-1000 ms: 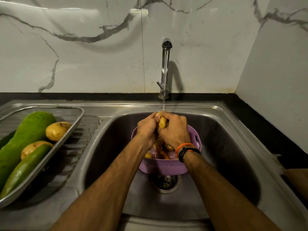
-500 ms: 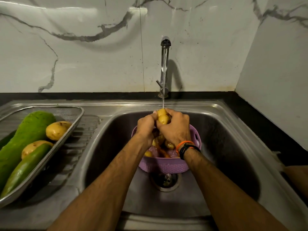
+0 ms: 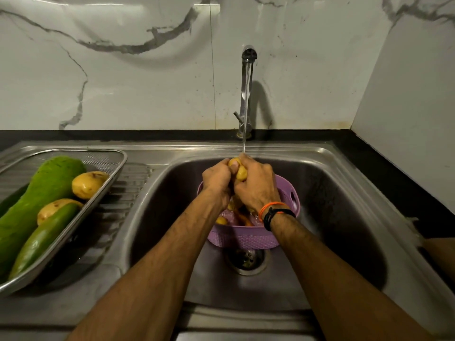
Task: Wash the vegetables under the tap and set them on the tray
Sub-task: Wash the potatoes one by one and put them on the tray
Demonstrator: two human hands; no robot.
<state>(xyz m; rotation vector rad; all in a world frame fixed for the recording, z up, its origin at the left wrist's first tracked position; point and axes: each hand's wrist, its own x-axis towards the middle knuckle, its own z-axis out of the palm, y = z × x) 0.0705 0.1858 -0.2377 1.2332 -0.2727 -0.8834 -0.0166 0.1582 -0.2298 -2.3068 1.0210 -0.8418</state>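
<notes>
Steel sink (image 3: 344,193), tap (image 3: 247,89) running: left hand (image 3: 218,179) and right hand (image 3: 257,187) both clasp one potato (image 3: 240,169) under tap, above purple basket (image 3: 246,236).

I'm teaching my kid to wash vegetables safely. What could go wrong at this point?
The wet potato, squeezed between the left hand and right hand under the tap, could slip and drop into the purple basket or the sink. The tray already looks crowded, so another potato might roll off.
</notes>
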